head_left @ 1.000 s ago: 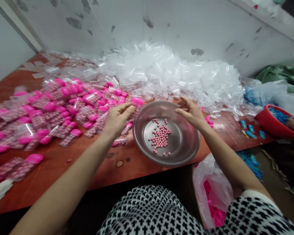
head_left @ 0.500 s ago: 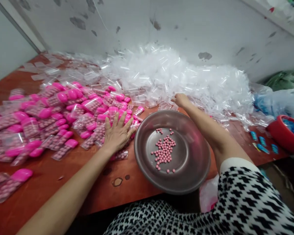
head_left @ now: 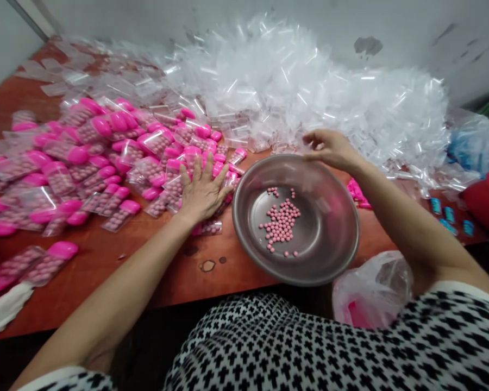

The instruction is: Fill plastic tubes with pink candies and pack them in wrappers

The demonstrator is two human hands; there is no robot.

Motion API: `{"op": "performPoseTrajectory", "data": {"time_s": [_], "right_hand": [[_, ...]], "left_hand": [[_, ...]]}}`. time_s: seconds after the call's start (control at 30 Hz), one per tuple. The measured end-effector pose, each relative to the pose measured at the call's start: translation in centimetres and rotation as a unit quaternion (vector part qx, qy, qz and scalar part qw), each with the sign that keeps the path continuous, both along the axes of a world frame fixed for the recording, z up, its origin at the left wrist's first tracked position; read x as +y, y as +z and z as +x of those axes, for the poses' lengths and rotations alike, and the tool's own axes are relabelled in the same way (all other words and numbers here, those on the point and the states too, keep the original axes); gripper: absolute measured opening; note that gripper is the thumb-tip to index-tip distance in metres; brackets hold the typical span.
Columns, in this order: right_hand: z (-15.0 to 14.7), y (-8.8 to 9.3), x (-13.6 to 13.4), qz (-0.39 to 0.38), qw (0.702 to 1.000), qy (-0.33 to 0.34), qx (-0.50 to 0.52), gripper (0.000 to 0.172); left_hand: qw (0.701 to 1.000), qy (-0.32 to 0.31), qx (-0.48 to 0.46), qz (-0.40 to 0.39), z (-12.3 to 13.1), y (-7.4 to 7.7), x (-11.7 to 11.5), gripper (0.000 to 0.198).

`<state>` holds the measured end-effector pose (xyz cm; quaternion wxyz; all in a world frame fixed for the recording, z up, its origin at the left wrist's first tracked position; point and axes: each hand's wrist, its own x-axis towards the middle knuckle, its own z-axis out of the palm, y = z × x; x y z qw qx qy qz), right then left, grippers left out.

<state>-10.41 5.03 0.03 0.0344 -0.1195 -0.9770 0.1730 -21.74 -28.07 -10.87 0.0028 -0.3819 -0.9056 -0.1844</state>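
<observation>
My left hand (head_left: pixel 202 189) lies with fingers spread on the near right edge of a heap of clear packets (head_left: pixel 155 142) filled with pink beads and topped with bright pink caps. Beside it stands a wide grey metal bowl (head_left: pixel 330 244) with a loose cluster of pink beads (head_left: pixel 283 221) on its bottom. Over the bowl's far rim is my right hand (head_left: pixel 330 147), thumb close to the rim and fingers loosely bent, a gap between them. Nothing shows in that gap; whether the thumb touches the rim I cannot tell.
A large pile of empty clear plastic sleeves (head_left: pixel 269 81) runs along the wall. Pink pieces (head_left: pixel 356 193) lie right of the bowl, small blue packets (head_left: pixel 448 213) and a red container (head_left: pixel 487 201) farther right. A plastic bag (head_left: pixel 375 290) hangs below the table edge. White cloth (head_left: pixel 8 308) lies front left.
My right hand has drawn back from the clear sleeves to the bowl's far rim, and its fingers have loosened. The left hand stays on the packets. The camera view has tilted down.
</observation>
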Motion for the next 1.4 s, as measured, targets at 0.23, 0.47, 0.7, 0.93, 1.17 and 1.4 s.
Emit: {"op": "performPoseTrajectory", "data": {"time_s": [0.23,0.47,0.7,0.93,1.17,1.4], "right_hand": [[8.6,-3.3,-5.5,0.299,0.909,0.184,-0.223,0.030],[6.8,-5.6,-11.4,0.267,0.874,0.366,-0.175,0.029],[6.4,-5.9,-15.6,-0.007,0.923,0.343,-0.174,0.029],[8.3,-4.4,-13.6,-0.466,0.866,0.146,-0.107,0.037],[10.4,-2.4,-13.1,-0.581,0.813,0.028,0.023,0.038],[11.8,-3.8,-13.5,-0.569,0.815,-0.010,0.107,0.041]], "left_hand": [[0.964,-0.038,-0.155,0.212,5.1,2.4,-0.1,0.083],[0.920,-0.067,-0.242,0.302,9.6,2.5,0.2,0.085],[0.926,-0.067,-0.220,0.298,9.2,1.9,0.4,0.079],[0.939,-0.105,-0.097,0.314,9.5,4.4,0.1,0.054],[0.876,-0.135,-0.318,0.337,11.0,6.9,2.6,0.041],[0.845,-0.141,-0.378,0.350,12.1,6.9,4.5,0.033]]}}
